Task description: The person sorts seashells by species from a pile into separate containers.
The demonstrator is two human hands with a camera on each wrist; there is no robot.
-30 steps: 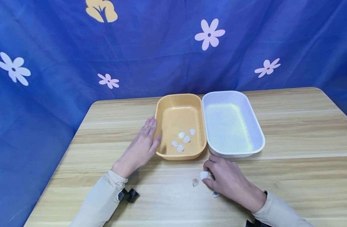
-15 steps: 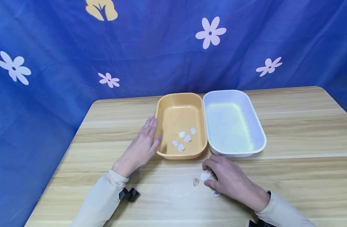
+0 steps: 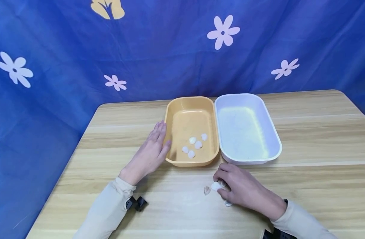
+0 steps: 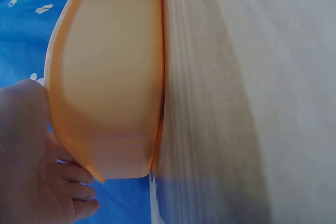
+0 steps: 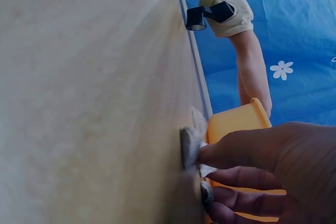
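My left hand (image 3: 146, 154) rests against the left side of the orange tray (image 3: 192, 164), fingers extended outside and thumb at the rim. The left wrist view shows the same hand (image 4: 37, 166) beside the tray's wall (image 4: 110, 77). Below the trays, my right hand (image 3: 245, 191) has thumb and forefinger at opposite edges of a white shell (image 3: 216, 186), pinching it low at the table. A brown shell (image 3: 207, 190) lies just left of it, and another shell (image 3: 228, 203) is partly under the hand. In the right wrist view, a grey shell (image 5: 189, 148) is by the thumb.
Several pale shells (image 3: 191, 154) lie inside the orange tray. A white tray (image 3: 278, 146) stands directly on its right. Behind the wooden table (image 3: 320, 139) hangs a blue cloth (image 3: 170, 49) with flower shapes.
The head view has shifted slightly. The white shell sits flatter between the right thumb and forefinger than a second ago; the left hand holds its place at the orange tray.
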